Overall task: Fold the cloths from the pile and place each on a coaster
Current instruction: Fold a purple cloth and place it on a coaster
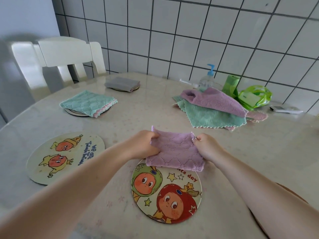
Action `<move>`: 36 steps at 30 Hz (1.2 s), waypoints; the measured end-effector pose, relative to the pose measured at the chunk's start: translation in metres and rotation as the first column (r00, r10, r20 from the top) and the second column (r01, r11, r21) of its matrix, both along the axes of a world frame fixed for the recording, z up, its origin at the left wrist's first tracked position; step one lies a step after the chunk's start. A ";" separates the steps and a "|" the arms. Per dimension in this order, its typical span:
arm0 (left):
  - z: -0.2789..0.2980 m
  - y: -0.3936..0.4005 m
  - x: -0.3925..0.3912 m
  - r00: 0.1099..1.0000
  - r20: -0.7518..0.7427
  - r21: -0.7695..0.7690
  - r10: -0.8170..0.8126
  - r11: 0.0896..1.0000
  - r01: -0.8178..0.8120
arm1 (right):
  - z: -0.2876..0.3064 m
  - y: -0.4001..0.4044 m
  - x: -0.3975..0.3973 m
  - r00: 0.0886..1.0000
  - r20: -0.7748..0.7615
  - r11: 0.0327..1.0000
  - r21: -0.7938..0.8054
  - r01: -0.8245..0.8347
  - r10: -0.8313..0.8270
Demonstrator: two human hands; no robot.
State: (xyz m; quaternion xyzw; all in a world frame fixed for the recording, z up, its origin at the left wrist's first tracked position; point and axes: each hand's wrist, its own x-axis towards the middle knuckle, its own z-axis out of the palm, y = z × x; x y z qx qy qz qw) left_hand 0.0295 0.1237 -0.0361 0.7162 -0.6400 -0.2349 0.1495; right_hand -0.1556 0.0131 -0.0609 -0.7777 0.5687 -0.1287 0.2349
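A folded purple cloth (176, 151) is held at its far corners, my left hand (144, 145) gripping the left one and my right hand (207, 146) the right. Its near edge hangs over the far rim of a round cartoon coaster (165, 195) in front of me. A second cartoon coaster (51, 159) lies bare to the left. Farther back, a folded green cloth (88, 102) rests on a coaster (72, 112), and a folded grey cloth (121, 83) on another coaster (135, 88). The pile (214, 107) of purple, green and pink cloths sits at the right.
A white chair (57, 56) stands at the table's far left. By the tiled wall are a pump bottle (207, 78), a green roll (230, 85), a green wipes pack (253, 97) and a small white device (284, 109).
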 end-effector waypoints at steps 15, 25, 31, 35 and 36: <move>-0.031 -0.009 -0.035 0.920 0.384 -0.152 -0.074 0.978 0.142 | 0.015 0.051 0.037 0.887 -0.320 0.905 -0.158 -0.395 0.332; -0.038 0.006 -0.010 0.932 0.363 -0.048 0.007 0.999 0.011 | -0.006 0.051 0.006 0.876 -0.421 0.966 0.001 -0.259 0.236; -0.036 0.010 -0.001 0.935 0.354 0.009 0.013 1.000 -0.017 | -0.001 0.046 0.003 0.858 -0.449 0.966 0.049 -0.254 0.248; -0.028 0.025 0.012 0.974 0.223 -0.116 0.035 0.993 -0.009 | 0.005 0.044 -0.014 0.926 -0.367 0.961 -0.209 -0.180 0.093; -0.028 0.029 0.013 0.977 0.208 -0.154 0.034 0.988 -0.001 | 0.004 0.046 -0.016 0.938 -0.339 0.952 -0.259 -0.164 0.069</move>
